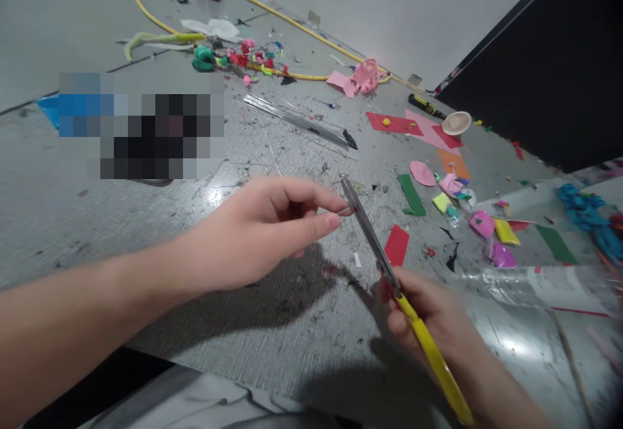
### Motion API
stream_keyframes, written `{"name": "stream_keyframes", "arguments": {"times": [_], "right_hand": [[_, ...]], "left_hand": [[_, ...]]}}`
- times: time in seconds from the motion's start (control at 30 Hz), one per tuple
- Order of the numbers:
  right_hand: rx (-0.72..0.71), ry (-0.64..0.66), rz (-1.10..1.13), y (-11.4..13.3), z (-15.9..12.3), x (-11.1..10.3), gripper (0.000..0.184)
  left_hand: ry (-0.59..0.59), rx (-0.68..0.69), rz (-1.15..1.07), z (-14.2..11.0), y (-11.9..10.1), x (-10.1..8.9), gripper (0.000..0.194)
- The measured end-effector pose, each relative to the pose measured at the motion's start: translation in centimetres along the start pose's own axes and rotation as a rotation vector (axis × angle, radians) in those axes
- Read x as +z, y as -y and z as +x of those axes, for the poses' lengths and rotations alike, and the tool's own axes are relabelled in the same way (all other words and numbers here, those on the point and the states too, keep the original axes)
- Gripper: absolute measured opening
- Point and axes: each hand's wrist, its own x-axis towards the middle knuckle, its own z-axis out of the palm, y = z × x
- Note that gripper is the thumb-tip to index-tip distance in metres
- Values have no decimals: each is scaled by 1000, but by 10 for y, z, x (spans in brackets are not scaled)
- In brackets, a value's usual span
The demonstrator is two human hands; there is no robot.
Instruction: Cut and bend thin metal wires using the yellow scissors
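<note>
My right hand (433, 318) grips a pair of scissors (368, 228) with yellow handles, the blades pointing up and to the left. Thumb and forefinger of my left hand (263, 231) are pinched on a thin wire (345, 211), whose short end meets the scissor blades. Most of this wire is hidden by the fingers. Beyond both hands, a bundle of straight silvery wires (302, 122) lies on the grey floor, with a black piece at its near end. Close to the blades lies a red paper piece (397, 245).
Colourful scraps and clay packets (507, 232) are scattered at right, beside clear plastic packaging (549, 286). A box cutter (424, 106) and a pale bowl (456, 122) lie farther back. A yellow cable (302, 28) runs along the wall. A blurred patch (146, 127) covers the left.
</note>
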Motion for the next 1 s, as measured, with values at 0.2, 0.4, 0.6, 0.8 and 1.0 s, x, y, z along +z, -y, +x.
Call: {"name": "stream_keyframes", "arguments": {"times": [0.2, 0.4, 0.6, 0.8, 1.0], "right_hand": [[-69, -45, -200, -1, 5, -18, 38], [-189, -99, -376, -9, 4, -25, 37], [-177, -72, -373, -13, 2, -23, 36], [-221, -93, -387, -9, 5, -20, 36], [-236, -102, -392, -11, 6, -21, 40]], "left_hand": [[-27, 125, -27, -7, 8, 13, 15], [-3, 204, -74, -10, 22, 17, 16], [-31, 178, -53, -8, 28, 16, 17], [-44, 156, -101, -7, 25, 18, 15], [-49, 93, -118, -8, 24, 18, 18]]}}
